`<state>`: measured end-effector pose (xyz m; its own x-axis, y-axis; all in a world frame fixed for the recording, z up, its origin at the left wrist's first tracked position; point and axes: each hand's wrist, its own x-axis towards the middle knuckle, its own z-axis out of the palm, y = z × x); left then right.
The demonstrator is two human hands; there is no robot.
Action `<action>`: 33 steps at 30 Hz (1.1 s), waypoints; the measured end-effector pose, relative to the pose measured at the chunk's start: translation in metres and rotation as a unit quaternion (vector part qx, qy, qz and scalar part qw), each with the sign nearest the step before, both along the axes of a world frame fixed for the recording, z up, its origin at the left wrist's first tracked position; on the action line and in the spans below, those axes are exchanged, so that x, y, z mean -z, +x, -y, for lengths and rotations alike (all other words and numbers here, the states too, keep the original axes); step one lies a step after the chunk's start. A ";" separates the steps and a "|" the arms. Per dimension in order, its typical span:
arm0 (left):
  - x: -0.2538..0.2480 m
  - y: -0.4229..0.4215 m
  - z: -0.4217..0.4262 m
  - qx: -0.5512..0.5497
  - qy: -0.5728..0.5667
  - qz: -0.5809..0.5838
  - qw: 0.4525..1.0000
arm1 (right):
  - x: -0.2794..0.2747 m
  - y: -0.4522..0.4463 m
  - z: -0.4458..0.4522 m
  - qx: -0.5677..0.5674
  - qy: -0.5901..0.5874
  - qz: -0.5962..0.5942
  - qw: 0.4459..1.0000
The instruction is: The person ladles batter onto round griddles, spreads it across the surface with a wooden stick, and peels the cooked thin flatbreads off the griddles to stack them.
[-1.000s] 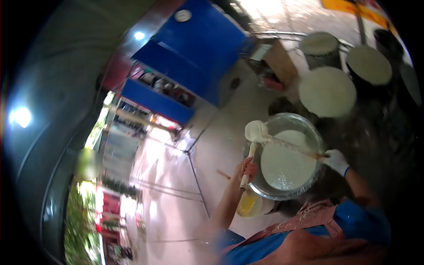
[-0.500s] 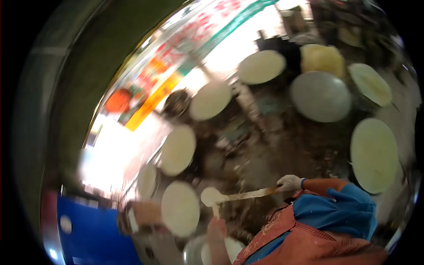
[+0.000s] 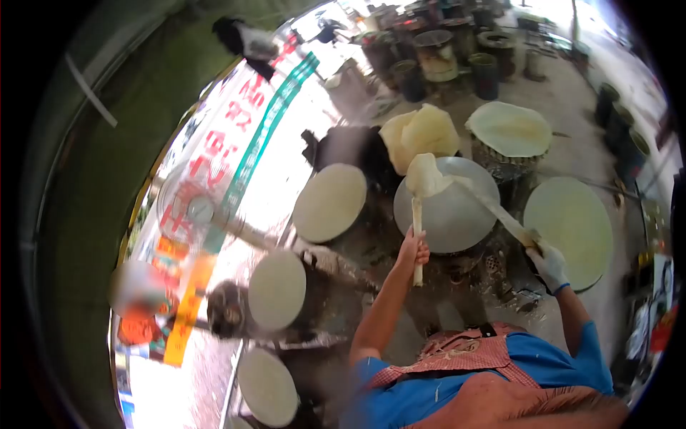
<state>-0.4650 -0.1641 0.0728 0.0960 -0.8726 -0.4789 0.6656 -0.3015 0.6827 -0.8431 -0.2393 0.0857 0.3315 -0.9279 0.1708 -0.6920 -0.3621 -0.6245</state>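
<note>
- Cream-coated ladle [image 3: 425, 176] lay beyond both hands, over the griddle's [image 3: 461, 222] far-left side, its handle pointing back toward the person.
- Left hand [image 3: 412, 252], nearer, gripped that handle.
- Gloved right hand [image 3: 550, 267] held a paddle [image 3: 504, 217] slanting toward the ladle's head.

A scoop [image 3: 425, 177] coated in pale goo sits over the gray pan's [image 3: 464, 222] far left edge. A gooey stick [image 3: 496, 209] slants over its right edge.
</note>
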 end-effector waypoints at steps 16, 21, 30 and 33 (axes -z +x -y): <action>0.068 0.060 0.137 0.004 -0.064 0.728 0.682 | 0.106 0.144 0.043 0.118 0.002 0.008 0.993; 0.011 0.108 0.123 -0.120 -0.234 0.646 0.716 | 0.119 0.166 0.068 0.145 0.225 0.388 0.882; 0.097 0.107 -0.084 0.062 0.049 0.447 0.891 | 0.062 0.165 0.058 0.193 0.219 0.188 0.938; 0.094 0.092 -0.113 0.082 0.066 0.444 0.890 | 0.109 0.240 0.037 0.209 0.186 0.239 0.930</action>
